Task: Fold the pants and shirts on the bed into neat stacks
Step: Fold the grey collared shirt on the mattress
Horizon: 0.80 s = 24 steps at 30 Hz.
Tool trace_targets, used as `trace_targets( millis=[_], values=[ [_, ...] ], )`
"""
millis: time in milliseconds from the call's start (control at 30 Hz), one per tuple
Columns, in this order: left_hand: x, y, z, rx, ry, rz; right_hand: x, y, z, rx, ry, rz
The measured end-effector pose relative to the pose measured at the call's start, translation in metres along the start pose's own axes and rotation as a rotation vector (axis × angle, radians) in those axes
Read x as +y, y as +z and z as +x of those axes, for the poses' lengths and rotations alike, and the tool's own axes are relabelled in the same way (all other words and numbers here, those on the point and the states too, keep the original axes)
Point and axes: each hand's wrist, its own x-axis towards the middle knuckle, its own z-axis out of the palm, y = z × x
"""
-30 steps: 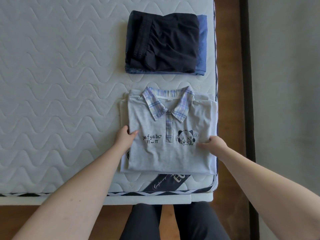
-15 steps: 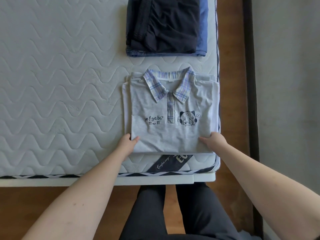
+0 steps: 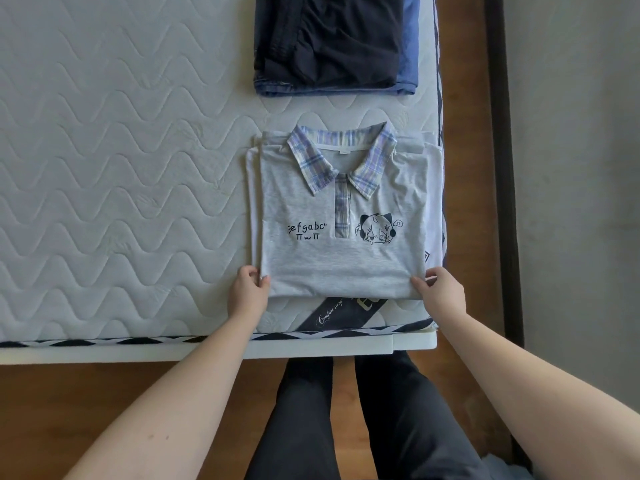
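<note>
Left hand (image 3: 246,295) and right hand (image 3: 441,293) each grip a near corner of the folded grey polo shirt (image 3: 343,251) on the mattress (image 3: 121,168).

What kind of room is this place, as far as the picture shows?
Probably a bedroom: a quilted mattress on a bed, folded shirts and pants stacked on it, and a wooden floor beside it.

Both forearms are seen bare from the lower frame edge to the wrists; no sleeves, watch or bracelets are visible. The left hand (image 3: 246,292) and the right hand (image 3: 440,289) are ungloved, and no rings can be made out on the fingers (image 3: 265,281). The legs are covered by dark charcoal trousers (image 3: 349,420), with soft creases seen in the fabric.
</note>
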Motion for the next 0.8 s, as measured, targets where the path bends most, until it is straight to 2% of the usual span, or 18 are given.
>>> trace_targets(
  millis=[67, 167, 267, 333, 433, 533, 667, 800],
  values=[
    [0.003, -0.007, -0.003, 0.093, 0.056, 0.05, -0.002, -0.001, -0.002, 0.058, 0.004, -0.033],
    [0.015, -0.012, -0.001, 0.197, 0.289, 0.192, -0.009, -0.001, 0.003, 0.225, -0.119, -0.079],
    [0.041, -0.011, 0.011, 0.212, 0.519, 0.305, -0.03, 0.003, 0.016, 0.302, -0.25, -0.127],
    [0.062, -0.007, 0.025, 0.192, 0.606, 0.358, -0.048, 0.006, 0.029, 0.311, -0.337, -0.176],
    [0.09, 0.004, 0.053, 0.147, 0.628, 0.447, -0.075, 0.016, 0.053, 0.301, -0.468, -0.293],
    [0.109, 0.013, 0.083, 0.124, 0.558, 0.511, -0.104, 0.025, 0.078, 0.286, -0.54, -0.358],
    [0.126, 0.015, 0.109, 0.192, 0.567, 0.503, -0.137, 0.03, 0.106, 0.339, -0.564, -0.401],
    [0.143, 0.022, 0.12, 0.122, 0.595, 0.516, -0.15, 0.03, 0.132, 0.28, -0.56, -0.52]
  ],
)
